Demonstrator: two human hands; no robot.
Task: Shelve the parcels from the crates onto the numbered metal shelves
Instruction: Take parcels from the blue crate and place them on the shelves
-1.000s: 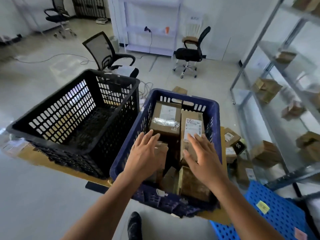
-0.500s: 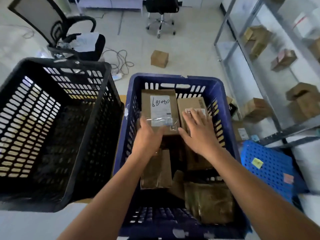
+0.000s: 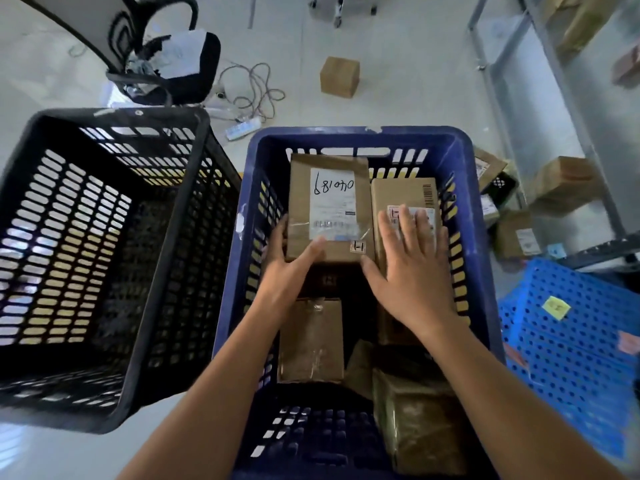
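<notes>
Hands are lower vs 0.5 s ago: our left hand (image 3: 291, 268) clamps the labelled parcel (image 3: 329, 202) at the blue crate (image 3: 360, 135)'s far edge, prob to lift; right hand (image 3: 412, 268), fingers spread flat, steadies the neighbour parcel (image 3: 405, 194).

- A white shipping label (image 3: 332, 202) on the taller parcel (image 3: 301, 244) in the blue crate (image 3: 360, 135) carries a number handwritten in black marker, apparently "681070". The fifth digit is uncertain, and the printed lines below it are too blurred to read.
- A small square sticker (image 3: 357, 246) at that parcel's near right corner reads "1-1".
- The neighbouring parcel (image 3: 398, 192) bears a barcode (image 3: 429, 195) with no legible digits. Its printed label (image 3: 427, 216) lies partly under the right hand (image 3: 412, 271) and is unreadable.
</notes>
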